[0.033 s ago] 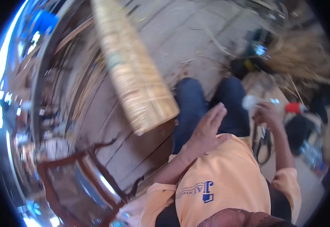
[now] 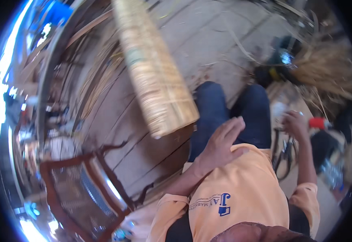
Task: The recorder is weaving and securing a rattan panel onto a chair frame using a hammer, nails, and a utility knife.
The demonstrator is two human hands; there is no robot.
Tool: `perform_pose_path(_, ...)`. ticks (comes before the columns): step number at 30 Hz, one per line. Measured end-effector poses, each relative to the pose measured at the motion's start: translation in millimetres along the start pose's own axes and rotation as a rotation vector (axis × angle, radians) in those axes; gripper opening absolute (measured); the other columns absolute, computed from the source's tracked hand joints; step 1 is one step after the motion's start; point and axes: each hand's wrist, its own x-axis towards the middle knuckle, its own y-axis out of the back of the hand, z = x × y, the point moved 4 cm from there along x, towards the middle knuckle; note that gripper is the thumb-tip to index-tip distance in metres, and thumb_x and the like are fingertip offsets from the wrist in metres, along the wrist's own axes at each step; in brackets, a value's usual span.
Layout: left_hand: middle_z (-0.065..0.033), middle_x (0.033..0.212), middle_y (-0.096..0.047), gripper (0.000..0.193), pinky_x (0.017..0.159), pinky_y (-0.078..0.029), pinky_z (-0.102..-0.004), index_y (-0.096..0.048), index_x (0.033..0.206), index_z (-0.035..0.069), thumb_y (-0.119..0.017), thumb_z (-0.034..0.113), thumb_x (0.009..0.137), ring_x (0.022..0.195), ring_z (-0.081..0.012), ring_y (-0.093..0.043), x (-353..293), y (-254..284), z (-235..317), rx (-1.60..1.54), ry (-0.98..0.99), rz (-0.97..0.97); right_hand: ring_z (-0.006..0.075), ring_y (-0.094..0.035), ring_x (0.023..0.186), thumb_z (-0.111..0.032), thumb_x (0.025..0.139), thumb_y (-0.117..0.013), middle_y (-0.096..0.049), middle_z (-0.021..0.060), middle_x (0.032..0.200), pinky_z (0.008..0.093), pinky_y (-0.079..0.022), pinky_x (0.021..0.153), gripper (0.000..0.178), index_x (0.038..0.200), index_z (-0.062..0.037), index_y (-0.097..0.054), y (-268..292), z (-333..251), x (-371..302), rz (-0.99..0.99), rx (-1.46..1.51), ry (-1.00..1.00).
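My left hand (image 2: pixel 226 145) is held over my lap, palm toward my body, with its fingers stretched out and nothing in them. My right hand (image 2: pixel 295 125) is off to the right of my thigh, its fingers curled and blurred; whatever they may hold is hidden. Just beyond its fingertips is a whitish, see-through blurred thing (image 2: pixel 279 108). Black looped handles (image 2: pixel 284 159), like those of scissors, lie below that hand. A red-capped item (image 2: pixel 317 123) is at its right. To the left of my knees extends a long straw-coloured piece wrapped in woven strips (image 2: pixel 159 84), touched by neither hand.
A brown wooden frame with a woven cane panel (image 2: pixel 83 197) stands at the lower left. Loose strips lie on the plank floor (image 2: pixel 200 36). Dry fibre (image 2: pixel 325 66) is heaped at the far right, near a clear plastic bottle (image 2: pixel 332 173). A blue container (image 2: pixel 56 14) is at the upper left.
The view has shifted a little, so the wrapped piece and my knees appear further right. My right hand has moved slightly right and down, away from the whitish thing. My left hand keeps its pose.
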Motion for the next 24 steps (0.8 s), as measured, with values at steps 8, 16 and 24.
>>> perform_pose_path(8, -0.0166, 0.135, -0.042, 0.062, 0.107, -0.029, -0.0417, -0.039, 0.131, -0.002, -0.065, 0.032, 0.085, 0.128, -0.0284, -0.039, -100, 96, -3, 0.074, 0.162, 1.177, 0.0179, -0.051, 0.044, -0.010, 0.081, -0.040, -0.049, 0.0053, 0.064, 0.0295, -0.036, 0.033, 0.013, 0.087, -0.0033, -0.049, 123, 119, 187, 0.089, -0.055, -0.211)
perform_pose_path(16, -0.0144, 0.137, -0.041, 0.073, 0.109, -0.029, -0.0391, -0.028, 0.139, -0.005, -0.064, 0.031, 0.087, 0.128, -0.0220, -0.040, -73, 112, -49, -0.550, 0.058, 1.019, 0.0193, -0.054, 0.049, -0.054, 0.090, -0.047, -0.052, 0.0068, 0.073, 0.0306, -0.038, 0.036, 0.046, 0.101, -0.0094, -0.050, 150, 132, 216, -0.091, -0.009, -0.381)
perform_pose_path(24, -0.0053, 0.143, -0.038, 0.085, 0.112, -0.026, -0.0410, -0.025, 0.145, 0.008, -0.075, 0.022, 0.078, 0.134, -0.0208, -0.034, -72, 113, -50, -1.035, -0.014, 0.923, 0.0324, -0.062, 0.073, -0.048, 0.088, -0.054, -0.057, 0.0227, 0.108, 0.0460, -0.049, 0.061, 0.064, 0.128, 0.0015, -0.045, 179, 64, 194, 0.374, -0.648, -0.047)
